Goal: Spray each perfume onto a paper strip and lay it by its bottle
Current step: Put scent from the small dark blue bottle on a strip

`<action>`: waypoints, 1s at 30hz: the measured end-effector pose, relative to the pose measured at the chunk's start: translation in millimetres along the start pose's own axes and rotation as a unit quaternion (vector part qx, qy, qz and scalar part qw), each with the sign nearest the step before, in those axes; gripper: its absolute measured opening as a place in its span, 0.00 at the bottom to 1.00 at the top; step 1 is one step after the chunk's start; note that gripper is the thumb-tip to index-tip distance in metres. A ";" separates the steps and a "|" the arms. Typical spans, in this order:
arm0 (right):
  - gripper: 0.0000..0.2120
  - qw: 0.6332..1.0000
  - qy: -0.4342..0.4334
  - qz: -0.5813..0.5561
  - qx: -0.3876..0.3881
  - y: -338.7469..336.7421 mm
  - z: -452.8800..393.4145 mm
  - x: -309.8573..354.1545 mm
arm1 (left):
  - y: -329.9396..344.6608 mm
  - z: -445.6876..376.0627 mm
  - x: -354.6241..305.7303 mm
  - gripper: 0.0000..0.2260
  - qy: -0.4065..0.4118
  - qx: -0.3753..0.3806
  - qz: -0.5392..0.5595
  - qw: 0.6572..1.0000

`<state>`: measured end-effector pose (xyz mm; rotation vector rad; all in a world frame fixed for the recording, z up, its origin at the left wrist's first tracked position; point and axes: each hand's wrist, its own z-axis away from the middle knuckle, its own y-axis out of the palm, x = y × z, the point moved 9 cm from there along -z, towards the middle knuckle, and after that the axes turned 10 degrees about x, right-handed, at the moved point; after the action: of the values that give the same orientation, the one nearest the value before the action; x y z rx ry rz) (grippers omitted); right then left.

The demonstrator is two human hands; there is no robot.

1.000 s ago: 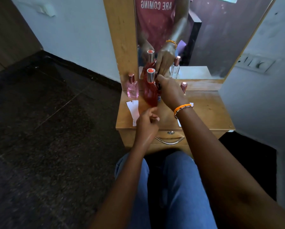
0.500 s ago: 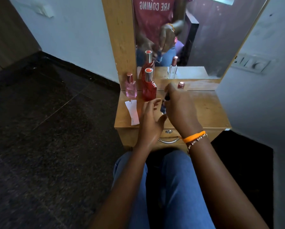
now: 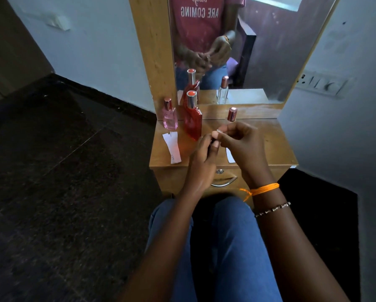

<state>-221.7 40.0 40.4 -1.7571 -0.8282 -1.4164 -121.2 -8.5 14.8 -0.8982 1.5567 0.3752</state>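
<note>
You sit facing the wooden dressing table (image 3: 270,144), and everything else can be placed against it. Its mirror (image 3: 259,51) rises from the back edge and reflects your two hands brought together. Below the tabletop, the drawer front carries a curved metal handle (image 3: 225,183) under a small lock.

On the table's back left, the tall red perfume bottle (image 3: 193,122) stands upright with its silver collar and red cap. Just to its left stands the smaller pink perfume bottle (image 3: 170,117), near the table's left edge. At the back, right of centre, only the rose-coloured cap of a third bottle (image 3: 232,114) shows above your fingers; its body is hidden.

Your right hand (image 3: 241,147) hovers over the table's middle, fingers curled, with thumb and forefinger pinching something small and pale; you cannot tell what it is. Your left hand (image 3: 201,162) meets it from the front edge, fingers curled round a small dark item that is mostly hidden.

One white paper strip (image 3: 172,147) lies flat on the table's front left, in front of the pink bottle. A second paper strip (image 3: 230,155) peeks out under your right hand, near the front edge.
</note>
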 end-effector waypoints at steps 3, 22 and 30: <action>0.03 0.999 -0.006 -0.040 0.027 3.8 1.2 1.1 | -1.8 1.5 -1.6 0.08 -0.013 0.003 0.015 1.000; 0.10 0.982 -0.004 -0.113 0.152 15.4 -13.8 14.6 | 11.1 28.6 37.8 0.14 -0.155 0.150 0.445 0.869; 0.09 0.961 -0.023 0.273 0.047 38.0 -29.2 -31.0 | -40.6 21.3 50.8 0.09 -0.128 -0.035 0.208 0.969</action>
<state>-211.0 -6.3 8.8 -1.7683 -0.3751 -0.9555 -75.1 -36.5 -27.4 -0.5422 1.4901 0.8188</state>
